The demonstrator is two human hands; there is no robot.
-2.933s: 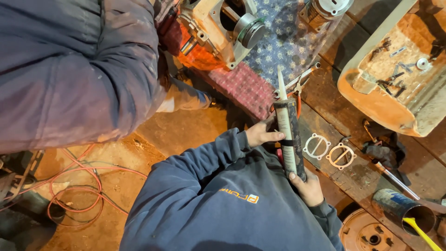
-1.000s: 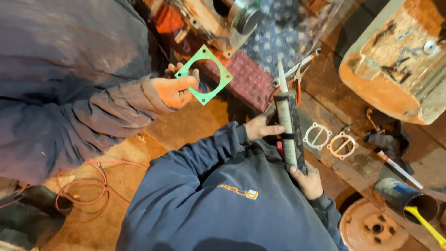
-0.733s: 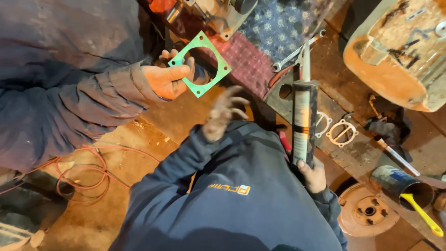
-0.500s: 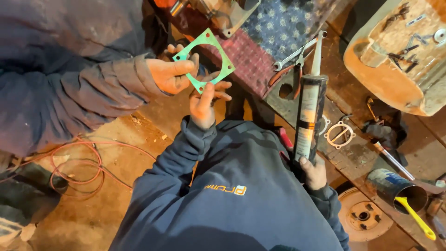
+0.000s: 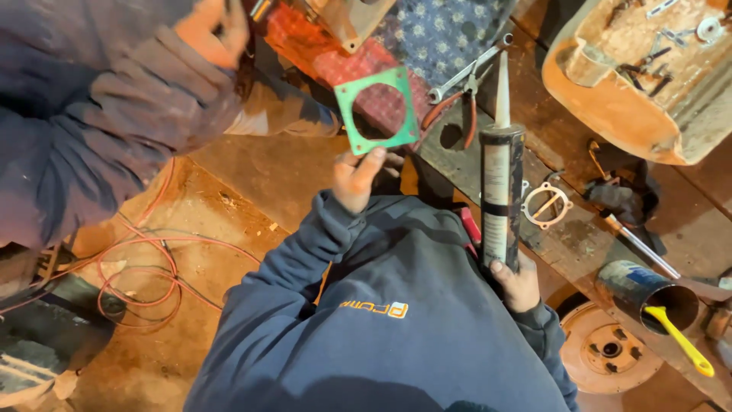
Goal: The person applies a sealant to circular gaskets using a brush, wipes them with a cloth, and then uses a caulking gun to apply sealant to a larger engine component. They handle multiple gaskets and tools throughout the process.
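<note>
My left hand (image 5: 357, 179) pinches the lower edge of a green square gasket (image 5: 345, 118) with a large round hole, holding it up in front of me. In my right hand (image 5: 518, 284) a dark sealant cartridge (image 5: 499, 191) stands upright, gripped at its base, its pale nozzle pointing away from me. Both of my arms are in blue sweatshirt sleeves. A co-worker's hand (image 5: 210, 30) in a grey-blue sleeve is at the upper left, apart from the gasket.
A spanner and orange-handled pliers (image 5: 465, 76) lie on the wooden bench by a patterned cloth (image 5: 442, 30). A pale gasket (image 5: 547, 204), a tin with a yellow-handled tool (image 5: 644, 290), an orange housing (image 5: 625, 99), a metal disc (image 5: 606, 351) and red cable (image 5: 145, 275) surround me.
My left hand let go of the cartridge, reached up and took the green gasket from the co-worker's hand, which has drawn back to the upper left. My right hand now holds the cartridge alone.
</note>
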